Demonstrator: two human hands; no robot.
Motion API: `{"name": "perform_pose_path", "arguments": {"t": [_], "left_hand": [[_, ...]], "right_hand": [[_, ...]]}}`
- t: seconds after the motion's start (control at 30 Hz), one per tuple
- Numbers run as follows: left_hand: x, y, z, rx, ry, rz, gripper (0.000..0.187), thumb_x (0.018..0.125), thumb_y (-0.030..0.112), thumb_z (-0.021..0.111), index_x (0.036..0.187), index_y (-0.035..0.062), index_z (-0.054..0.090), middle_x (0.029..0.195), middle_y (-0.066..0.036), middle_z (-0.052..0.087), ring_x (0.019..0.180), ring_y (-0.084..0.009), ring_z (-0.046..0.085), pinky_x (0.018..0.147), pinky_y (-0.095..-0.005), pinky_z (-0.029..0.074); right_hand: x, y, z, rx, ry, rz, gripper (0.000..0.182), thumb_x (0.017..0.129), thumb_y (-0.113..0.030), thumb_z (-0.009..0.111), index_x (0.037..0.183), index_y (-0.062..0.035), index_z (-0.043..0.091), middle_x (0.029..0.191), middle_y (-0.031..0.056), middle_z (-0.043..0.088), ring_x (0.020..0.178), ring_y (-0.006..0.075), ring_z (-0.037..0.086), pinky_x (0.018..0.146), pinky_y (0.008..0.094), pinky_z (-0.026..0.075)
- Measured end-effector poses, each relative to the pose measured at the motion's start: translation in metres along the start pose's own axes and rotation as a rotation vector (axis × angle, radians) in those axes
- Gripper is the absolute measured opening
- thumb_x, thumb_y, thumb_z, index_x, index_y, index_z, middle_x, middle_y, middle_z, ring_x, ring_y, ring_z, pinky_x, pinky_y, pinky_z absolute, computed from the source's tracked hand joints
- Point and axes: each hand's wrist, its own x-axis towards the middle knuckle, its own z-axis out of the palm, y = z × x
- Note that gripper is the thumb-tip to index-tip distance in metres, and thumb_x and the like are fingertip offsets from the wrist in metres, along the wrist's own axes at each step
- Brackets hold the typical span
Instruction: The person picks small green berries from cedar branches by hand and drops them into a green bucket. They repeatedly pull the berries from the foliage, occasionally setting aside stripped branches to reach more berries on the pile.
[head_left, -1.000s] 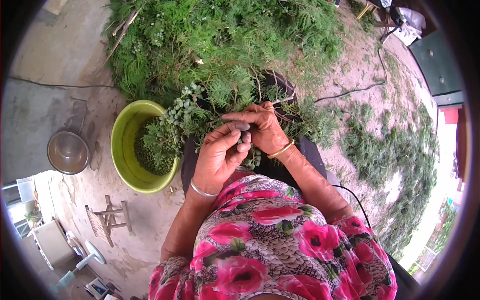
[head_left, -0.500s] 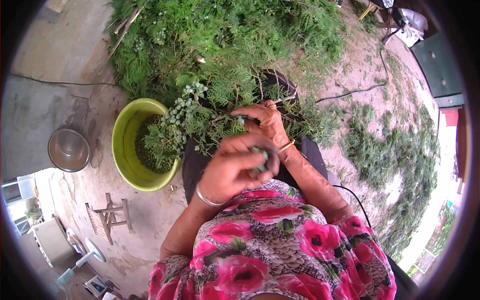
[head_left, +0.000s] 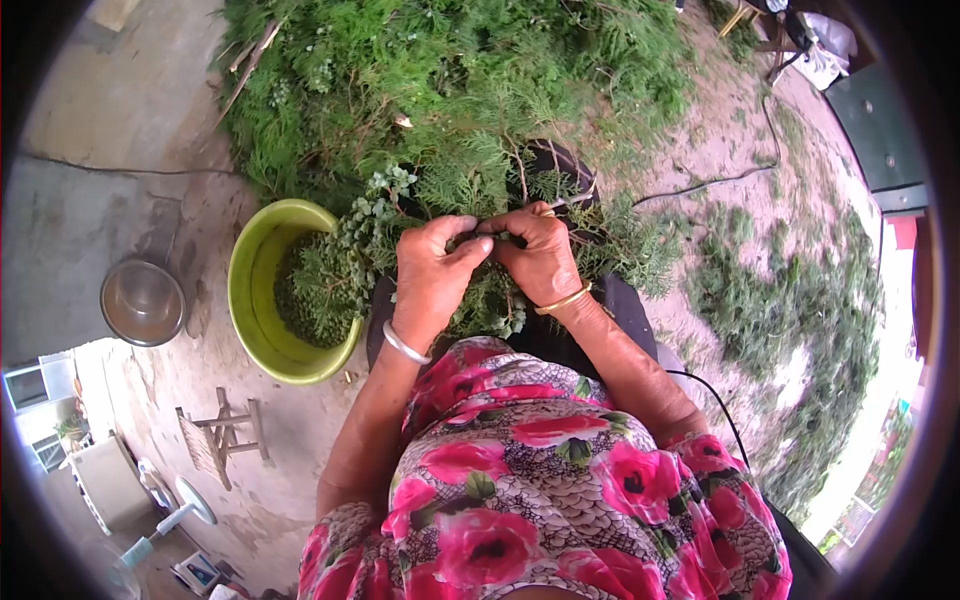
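A leafy conifer branch (head_left: 340, 262) with bluish-green seed cones (head_left: 362, 222) lies across my lap, its left end hanging over the rim of a lime-green bucket (head_left: 240, 290). My left hand (head_left: 432, 275), with a silver bangle, has thumb and forefinger pinched on the branch. Right beside it, my right hand (head_left: 540, 255), with a gold bangle and a ring, grips the branch too. The fingertips of both hands nearly meet. What lies inside my left palm is hidden. Many small green cones (head_left: 292, 310) fill the bottom of the bucket.
A big heap of green branches (head_left: 450, 90) lies ahead. A metal bowl (head_left: 143, 303) stands left of the bucket, with a small folding stool (head_left: 220, 435) nearer me. Loose clippings (head_left: 790, 290) and a black cable (head_left: 705, 185) lie on the ground to the right.
My left hand, blurred and holding green cones over my right wrist before, has moved forward and left to the branch beside my right hand. My right hand stays nearly in place.
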Motion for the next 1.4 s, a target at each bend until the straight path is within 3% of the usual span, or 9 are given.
{"name": "perform_pose_path", "arguments": {"t": [0.23, 0.5, 0.6, 1.07, 1.2, 1.23, 1.3, 1.37, 1.4], "left_hand": [[-0.008, 0.012, -0.006, -0.510, -0.051, -0.366, 0.020, 0.078, -0.006, 0.064, 0.099, -0.0058, 0.064, 0.069, 0.000, 0.056, 0.055, -0.0048, 0.048, 0.045, -0.0194, 0.036], [-0.011, 0.009, -0.008, -0.522, -0.165, -0.341, 0.012, 0.081, -0.003, 0.062, 0.093, -0.0047, 0.062, 0.072, -0.004, 0.058, 0.056, -0.0070, 0.049, 0.046, -0.0189, 0.035], [-0.011, 0.005, -0.008, -0.675, -0.144, -0.397, 0.009, 0.082, 0.000, 0.061, 0.090, -0.0034, 0.062, 0.073, -0.006, 0.060, 0.057, -0.0083, 0.049, 0.046, -0.0197, 0.036], [-0.021, 0.004, -0.001, -1.261, -0.289, -0.537, 0.017, 0.088, 0.011, 0.057, 0.094, -0.0049, 0.058, 0.082, -0.016, 0.060, 0.062, -0.0172, 0.056, 0.044, -0.0226, 0.043], [-0.021, 0.005, 0.000, -1.750, -0.502, -0.455, 0.062, 0.095, 0.042, 0.048, 0.121, -0.0141, 0.048, 0.123, -0.033, 0.050, 0.106, -0.0402, 0.057, 0.083, -0.0388, 0.054], [-0.023, 0.013, 0.000, -1.749, -0.502, -0.447, 0.062, 0.095, 0.042, 0.048, 0.121, -0.0141, 0.048, 0.123, -0.033, 0.050, 0.106, -0.0402, 0.057, 0.083, -0.0388, 0.054], [-0.028, 0.035, -0.002, -1.692, -0.459, -0.439, 0.072, 0.094, 0.050, 0.044, 0.125, -0.0154, 0.044, 0.131, -0.035, 0.043, 0.120, -0.0451, 0.047, 0.100, -0.0470, 0.043], [-0.028, 0.032, -0.005, -1.693, -0.487, -0.409, 0.079, 0.093, 0.055, 0.041, 0.127, -0.0165, 0.041, 0.134, -0.035, 0.039, 0.129, -0.0468, 0.036, 0.108, -0.0512, 0.033], [-0.030, 0.032, -0.007, -1.703, -0.466, -0.398, 0.079, 0.094, 0.055, 0.040, 0.127, -0.0165, 0.041, 0.134, -0.035, 0.039, 0.130, -0.0467, 0.035, 0.109, -0.0518, 0.031]], "right_hand": [[0.002, -0.004, -0.008, 0.080, -0.037, 0.101, 0.013, 0.068, -0.002, 0.071, 0.080, -0.0074, 0.069, 0.075, 0.0071, 0.066, 0.075, 0.0235, 0.056, 0.075, 0.0337, 0.042], [0.001, -0.007, -0.006, 0.072, -0.035, 0.150, 0.022, 0.070, -0.001, 0.070, 0.090, -0.0110, 0.071, 0.077, 0.0041, 0.066, 0.080, 0.0205, 0.057, 0.077, 0.0317, 0.041], [0.004, -0.015, -0.011, 0.074, -0.202, -0.054, 0.040, 0.074, 0.010, 0.059, 0.107, -0.0123, 0.069, 0.093, 0.0052, 0.070, 0.085, 0.0162, 0.061, 0.086, 0.0289, 0.036], [0.006, -0.003, -0.006, -0.097, -0.248, -0.191, 0.039, 0.065, -0.010, 0.072, 0.103, -0.0162, 0.069, 0.089, 0.0023, 0.067, 0.086, 0.0190, 0.059, 0.087, 0.0344, 0.032], [0.006, 0.001, -0.009, -0.052, -0.304, -0.123, 0.040, 0.061, -0.017, 0.073, 0.100, -0.0127, 0.069, 0.098, 0.0038, 0.067, 0.094, 0.0199, 0.059, 0.090, 0.0361, 0.033], [0.007, 0.000, -0.009, -0.052, -0.315, -0.128, 0.039, 0.061, -0.019, 0.071, 0.100, -0.0110, 0.068, 0.100, 0.0042, 0.067, 0.096, 0.0204, 0.059, 0.091, 0.0365, 0.033], [0.008, -0.009, -0.018, 0.058, -0.230, -0.154, 0.037, 0.064, -0.016, 0.067, 0.100, -0.0050, 0.068, 0.097, 0.0103, 0.068, 0.090, 0.0227, 0.063, 0.086, 0.0339, 0.042], [0.003, -0.004, -0.014, 0.481, -0.218, 0.240, 0.036, 0.066, -0.004, 0.065, 0.102, -0.0021, 0.067, 0.095, 0.0130, 0.069, 0.085, 0.0182, 0.065, 0.079, 0.0298, 0.048], [0.001, -0.006, -0.017, 0.480, -0.226, 0.237, 0.036, 0.066, -0.004, 0.065, 0.102, -0.0021, 0.067, 0.095, 0.0130, 0.069, 0.085, 0.0182, 0.065, 0.079, 0.0298, 0.048]]}}
